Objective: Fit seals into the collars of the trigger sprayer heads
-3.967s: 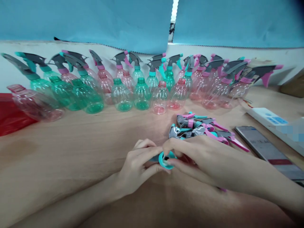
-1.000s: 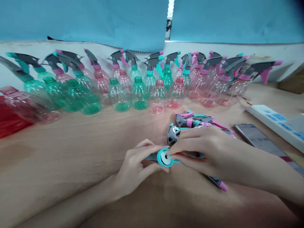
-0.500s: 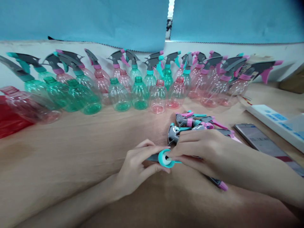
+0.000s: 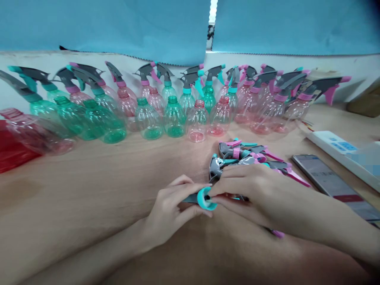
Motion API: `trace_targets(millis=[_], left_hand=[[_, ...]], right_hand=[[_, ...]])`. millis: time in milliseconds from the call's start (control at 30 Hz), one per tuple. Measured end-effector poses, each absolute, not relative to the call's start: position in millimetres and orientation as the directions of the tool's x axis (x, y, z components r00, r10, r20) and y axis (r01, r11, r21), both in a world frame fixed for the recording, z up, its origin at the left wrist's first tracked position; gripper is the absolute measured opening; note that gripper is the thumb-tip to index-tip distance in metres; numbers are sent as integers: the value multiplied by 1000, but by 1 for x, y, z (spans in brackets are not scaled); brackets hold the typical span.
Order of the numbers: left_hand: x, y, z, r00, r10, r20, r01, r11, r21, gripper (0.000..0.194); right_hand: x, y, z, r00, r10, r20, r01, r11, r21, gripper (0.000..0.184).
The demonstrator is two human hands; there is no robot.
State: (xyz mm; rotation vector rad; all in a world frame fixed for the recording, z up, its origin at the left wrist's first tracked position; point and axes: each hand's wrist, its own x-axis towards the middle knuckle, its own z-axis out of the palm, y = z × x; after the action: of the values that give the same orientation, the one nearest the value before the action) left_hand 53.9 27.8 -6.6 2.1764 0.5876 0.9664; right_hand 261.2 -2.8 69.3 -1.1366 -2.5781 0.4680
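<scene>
Between the fingertips and thumb of my left hand point(image 4: 169, 206) is a grey trigger spray head, its teal collar point(image 4: 201, 200) turned with the open end toward me. My right hand point(image 4: 252, 188) is closed in a pinch at the collar's opening, where a dark hole and a white inner part partly show. Whatever the pinched fingers hold is hidden. Just beyond my right hand lies a pile of loose spray heads point(image 4: 227, 151), grey with pink or teal parts. A pink tip point(image 4: 278, 234) sticks out from under my right forearm.
Clear green bottles point(image 4: 175, 118) and pink bottles point(image 4: 197, 120) without tops line the back, before several bottles with spray heads point(image 4: 187, 85). A phone point(image 4: 326, 178) and a white power strip point(image 4: 341, 148) lie at right. A red bag point(image 4: 14, 154) sits far left.
My right fingers have shifted slightly left and closer over the collar's opening, covering more of it. My left hand and the spray head stay nearly still.
</scene>
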Motion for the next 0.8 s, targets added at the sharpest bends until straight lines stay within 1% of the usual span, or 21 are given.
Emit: trace_targets(millis=[167, 300, 400, 433, 500, 567, 633, 700, 800], left_hand=[[56, 27, -2, 621, 631, 465, 164, -685, 710, 14], [58, 26, -3, 602, 607, 518, 169, -731, 661, 15], [58, 26, -6, 564, 605, 561, 209, -763, 612, 19], [58, 26, -6, 550, 608, 572, 227, -768, 598, 22], [60, 27, -5, 532, 621, 575, 266, -768, 583, 26], [64, 30, -1, 511, 636, 578, 307, -763, 569, 29], [73, 37, 5, 483, 644, 593, 351, -763, 543, 30], [89, 47, 9, 476, 626, 618, 384, -780, 494, 28], [121, 67, 9, 507, 528, 681, 377, -846, 376, 28]], right_hand=[[257, -4, 71, -644, 759, 93, 667, 617, -418, 16], [259, -1, 71, -652, 755, 78, 670, 620, -408, 12], [268, 0, 77, -651, 755, 81, 682, 627, -377, 15], [273, 1, 82, -639, 763, 93, 692, 624, -364, 17], [283, -1, 94, -591, 789, 167, 722, 610, -327, 17], [295, -3, 107, -540, 798, 268, 765, 598, -237, 14], [304, -6, 118, -502, 798, 333, 794, 578, -188, 17], [312, -9, 125, -469, 800, 374, 813, 556, -170, 18], [317, -11, 129, -434, 802, 410, 835, 529, -151, 16]])
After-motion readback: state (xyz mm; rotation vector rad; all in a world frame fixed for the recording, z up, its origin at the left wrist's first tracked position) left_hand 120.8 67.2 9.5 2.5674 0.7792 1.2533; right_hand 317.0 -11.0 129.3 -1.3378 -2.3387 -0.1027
